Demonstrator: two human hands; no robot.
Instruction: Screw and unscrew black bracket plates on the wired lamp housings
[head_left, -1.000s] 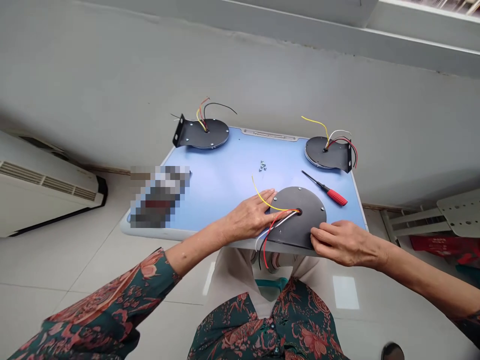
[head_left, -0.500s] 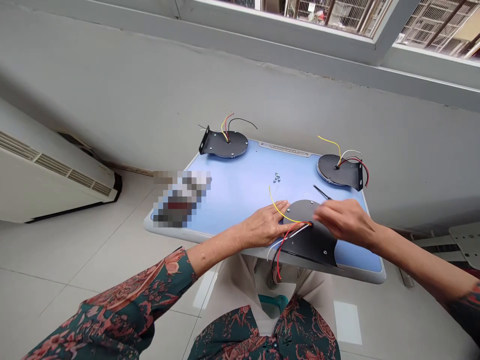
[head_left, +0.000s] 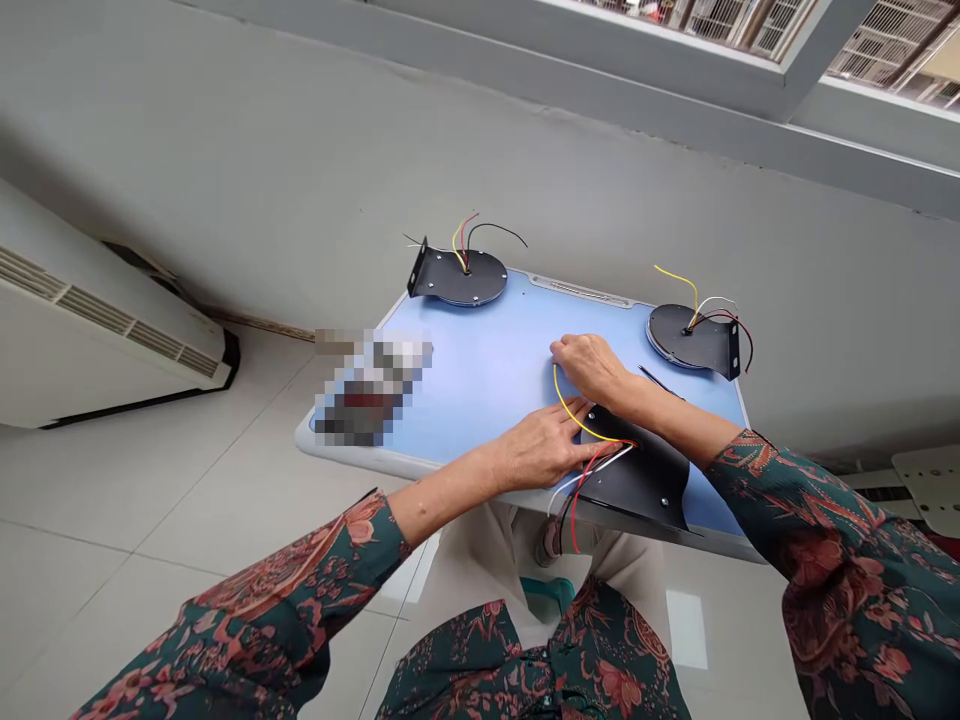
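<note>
Hands and wired plates on a blue table, as I observed them remotely through the head camera. My left hand (head_left: pixel 544 445) lay palm down at the left side of the near black plate (head_left: pixel 634 485); its fingers were straight and spread, several along the plate's edge, the thumb reaching across its face toward the wire hole (head_left: pixel 636 445). The plate lay at the near edge of the blue table (head_left: pixel 480 370), partly covered by my right forearm (head_left: pixel 675 420). I counted 2 bright screw heads (head_left: pixel 664 502) on its visible face. A yellow wire (head_left: pixel 564 408) arched from the hole toward my right hand (head_left: pixel 591 367), while a red wire (head_left: pixel 575 520) and a white wire (head_left: pixel 553 497) ran toward the front edge. The right hand was low over the table beyond the plate, fingers curled inward; their tips were hidden, so I could not tell whether they gripped anything. Beyond the forearm showed a thin dark shaft (head_left: pixel 657 380), partly hidden. At the far corners lay 2 similar black units: the far-left unit (head_left: pixel 472 280), its upright flange (head_left: pixel 418 268) on the left, and the far-right unit (head_left: pixel 679 340), flanged on the right.
</note>
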